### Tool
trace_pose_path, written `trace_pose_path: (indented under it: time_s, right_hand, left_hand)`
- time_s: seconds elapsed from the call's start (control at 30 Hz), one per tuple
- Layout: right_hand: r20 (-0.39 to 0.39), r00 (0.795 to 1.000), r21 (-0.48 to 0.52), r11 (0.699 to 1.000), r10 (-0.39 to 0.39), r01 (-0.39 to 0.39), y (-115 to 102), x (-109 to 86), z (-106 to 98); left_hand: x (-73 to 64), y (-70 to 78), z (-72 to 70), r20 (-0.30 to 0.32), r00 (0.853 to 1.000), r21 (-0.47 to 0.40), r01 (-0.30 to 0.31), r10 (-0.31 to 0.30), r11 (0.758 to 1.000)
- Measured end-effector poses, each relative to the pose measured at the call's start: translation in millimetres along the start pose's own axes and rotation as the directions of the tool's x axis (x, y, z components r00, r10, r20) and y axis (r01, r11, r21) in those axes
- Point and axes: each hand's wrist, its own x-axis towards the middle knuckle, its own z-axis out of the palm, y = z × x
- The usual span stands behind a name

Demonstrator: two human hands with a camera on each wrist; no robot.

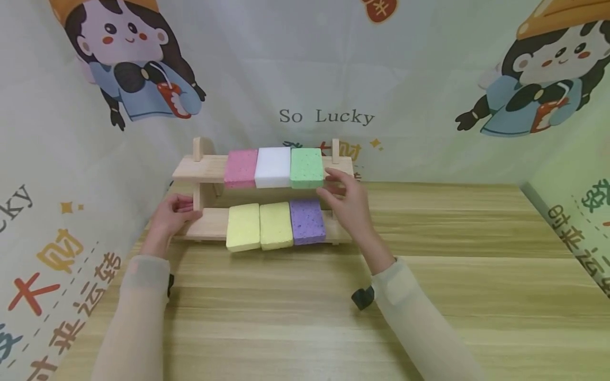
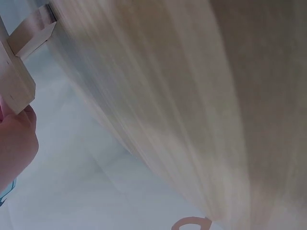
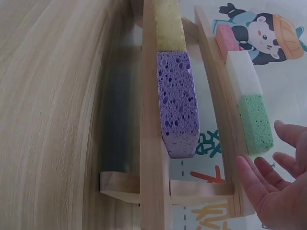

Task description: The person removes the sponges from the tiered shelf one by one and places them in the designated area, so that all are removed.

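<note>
A two-tier wooden rack stands on the table. Its upper shelf carries a pink sponge, a white sponge and a green sponge side by side. On the lower shelf are two yellow sponges and a purple sponge, pressed close together. My left hand grips the rack's left end beside the upright; the left wrist view shows fingers at the wood's edge. My right hand is beside the green sponge, its fingers spread and holding nothing.
A pale printed cloth with cartoon figures and lettering hangs behind the rack and along both sides. The wood-grain tabletop extends in front of the rack and to its right. A black wrist device sits under the right sleeve.
</note>
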Motion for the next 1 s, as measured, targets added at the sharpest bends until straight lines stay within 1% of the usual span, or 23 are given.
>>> trace_pose_path:
  time_s: [0.1,0.2,0.33,0.5,0.57,0.73,0.83,1.0]
  right_hand:
    - [-0.017,1.000,0.010,1.000,0.015,-0.015,0.4,3.3,5.2]
    - [-0.039,0.998,0.043,0.998,0.045,-0.043,0.7,5.4,9.5]
    - [-0.076,0.995,0.087,0.994,0.069,-0.062,2.6,6.8,13.2]
    - [-0.113,0.992,0.126,0.991,0.056,-0.041,3.9,10.2,17.8]
    - [-0.122,0.991,0.156,0.987,0.053,-0.034,4.9,10.6,19.2]
    - [-0.138,0.989,0.200,0.980,0.045,-0.016,6.5,11.5,21.2]
    - [-0.144,0.989,0.204,0.979,0.042,-0.012,6.8,11.5,21.9]
    - [-0.175,0.984,0.166,0.986,0.034,-0.004,7.6,11.0,22.4]
  left_hand:
    - [-0.3,-0.6,-1.7,-0.007,1.000,0.007,0.021,-0.021,1.000]
    - [-1.2,0.0,-2.1,-0.008,1.000,0.017,0.020,-0.020,1.000]
    - [-3.3,2.4,0.4,-0.008,1.000,0.017,0.008,-0.008,1.000]
    - [-3.5,3.6,0.8,-0.017,1.000,0.006,0.020,-0.020,1.000]
    - [-3.1,3.3,1.2,-0.017,1.000,0.003,0.023,-0.023,1.000]
    - [-2.6,3.6,1.8,-0.012,1.000,-0.009,0.016,-0.016,1.000]
    - [-3.2,4.2,1.9,-0.012,1.000,-0.008,0.020,-0.020,1.000]
    - [-3.7,5.1,1.4,-0.021,0.999,-0.005,0.037,-0.037,0.999]
